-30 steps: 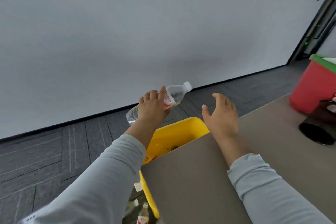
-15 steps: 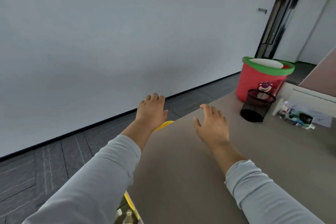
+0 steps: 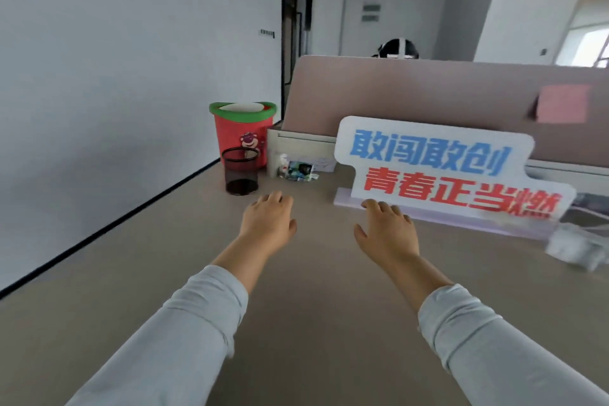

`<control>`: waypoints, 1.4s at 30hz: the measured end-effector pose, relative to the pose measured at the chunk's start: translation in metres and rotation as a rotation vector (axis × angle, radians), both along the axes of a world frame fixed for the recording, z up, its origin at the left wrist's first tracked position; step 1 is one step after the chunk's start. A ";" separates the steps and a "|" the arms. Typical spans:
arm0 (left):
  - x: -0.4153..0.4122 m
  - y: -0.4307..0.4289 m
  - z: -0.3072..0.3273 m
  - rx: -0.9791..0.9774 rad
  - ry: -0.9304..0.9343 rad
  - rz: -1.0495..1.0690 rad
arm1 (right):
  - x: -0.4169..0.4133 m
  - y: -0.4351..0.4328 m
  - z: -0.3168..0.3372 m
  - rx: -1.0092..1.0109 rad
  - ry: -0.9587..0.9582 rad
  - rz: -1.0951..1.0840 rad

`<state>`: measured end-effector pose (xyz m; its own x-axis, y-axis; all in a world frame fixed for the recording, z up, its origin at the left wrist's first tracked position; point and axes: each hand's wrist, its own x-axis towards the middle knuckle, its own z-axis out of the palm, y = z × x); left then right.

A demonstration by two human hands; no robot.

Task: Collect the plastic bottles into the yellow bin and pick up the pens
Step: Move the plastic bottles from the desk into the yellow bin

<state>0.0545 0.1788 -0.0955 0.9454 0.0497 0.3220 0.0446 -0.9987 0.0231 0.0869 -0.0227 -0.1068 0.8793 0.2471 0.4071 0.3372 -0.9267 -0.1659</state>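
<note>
- Two hands reach forward over the beige table, palms down, with light grey sleeves pushed up the forearms.
- The left hand holds nothing. Its fingers lie loosely together and slightly bent, and the thumb is out to the side.
- The right hand also holds nothing. Its fingers are relaxed and gently spread, and the thumb points toward the left hand.
- Whether either palm touches the table cannot be told.
- A black mesh cup stands upright ahead of the left hand's fingertips, apart from them and just in front of a red bucket with a green rim.
- A white sign with blue and red characters stands on a pale base. The right hand's fingertips are near that base, but contact cannot be told.
- Small packets lie between the cup and the sign, too blurred to identify.
- A pink partition runs behind the sign.
- Where the yellow bin, bottles and pens are cannot be told from this view.
</note>
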 end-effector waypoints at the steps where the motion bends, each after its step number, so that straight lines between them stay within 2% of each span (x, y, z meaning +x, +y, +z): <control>1: 0.007 -0.023 -0.001 0.002 0.009 -0.043 | -0.001 -0.026 0.000 -0.008 0.000 -0.049; 9: 0.041 -0.185 -0.004 0.049 0.042 -0.354 | -0.029 -0.193 -0.003 -0.022 0.062 -0.381; 19: 0.051 -0.330 -0.003 0.100 -0.008 -0.612 | -0.068 -0.313 -0.020 0.063 0.054 -0.597; 27: 0.073 -0.389 -0.009 0.137 0.044 -0.671 | -0.059 -0.357 -0.026 0.198 0.047 -0.643; 31: 0.090 -0.408 -0.004 0.208 0.067 -0.703 | -0.055 -0.368 -0.027 0.328 0.020 -0.663; 34: 0.100 -0.421 -0.002 0.241 0.074 -0.703 | -0.053 -0.368 -0.029 0.328 0.010 -0.644; 38: 0.109 -0.430 -0.008 0.280 0.185 -0.652 | -0.051 -0.370 -0.029 0.333 -0.001 -0.628; 42: 0.105 -0.427 -0.014 0.262 0.146 -0.633 | -0.048 -0.373 -0.028 0.335 -0.009 -0.612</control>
<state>0.1590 -0.2478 -0.1093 0.8013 -0.5869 0.1160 -0.5633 -0.8055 -0.1842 0.0389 -0.3955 -0.1351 0.8169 -0.4318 0.3824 -0.2265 -0.8499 -0.4758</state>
